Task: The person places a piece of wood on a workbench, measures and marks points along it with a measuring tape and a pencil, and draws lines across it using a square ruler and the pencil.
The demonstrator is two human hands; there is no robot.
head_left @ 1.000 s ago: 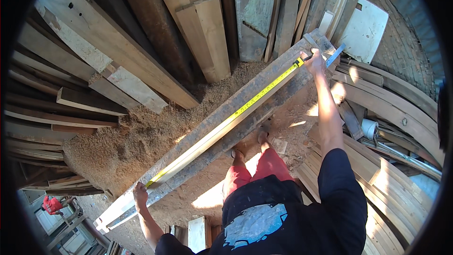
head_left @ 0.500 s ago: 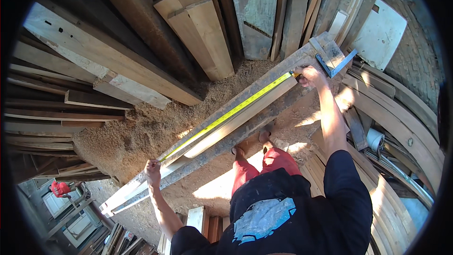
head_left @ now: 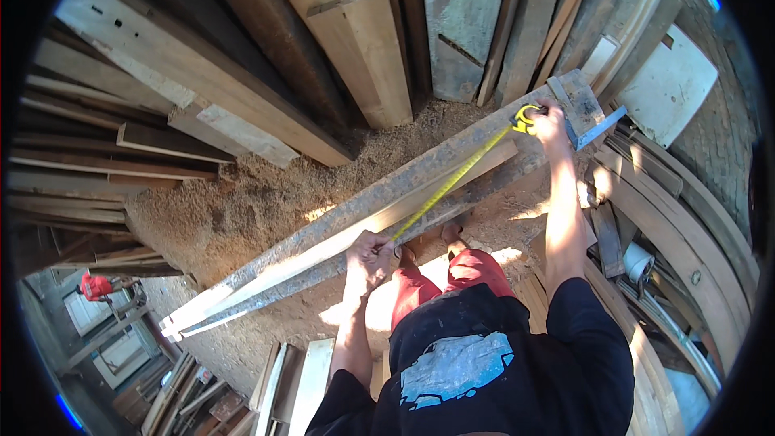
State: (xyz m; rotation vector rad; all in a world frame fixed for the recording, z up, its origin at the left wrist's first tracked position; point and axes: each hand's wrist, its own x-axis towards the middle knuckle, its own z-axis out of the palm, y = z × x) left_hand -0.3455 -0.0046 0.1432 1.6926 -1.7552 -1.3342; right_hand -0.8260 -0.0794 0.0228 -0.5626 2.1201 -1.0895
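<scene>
Yellow shows brightest on the small tape measure (head_left: 525,119), which is up over the far right end of a long grey bench (head_left: 420,173). The right hand (head_left: 552,125) has its fingers wrapped around the case. A thin yellow strip (head_left: 452,181) comes out of it and slants down to the left hand (head_left: 369,262), which pinches the strip near its end, close to the person's red shorts (head_left: 480,284). The strip crosses over a long pale board (head_left: 379,220) lying along the bench. Near the right hand, a blue corner-shaped tool (head_left: 599,129) sits at the end of the bench. Brown sawdust (head_left: 242,214) is heaped behind the bench, under leaning planks (head_left: 379,56). Far off to the left is someone in a red top (head_left: 95,286).
</scene>
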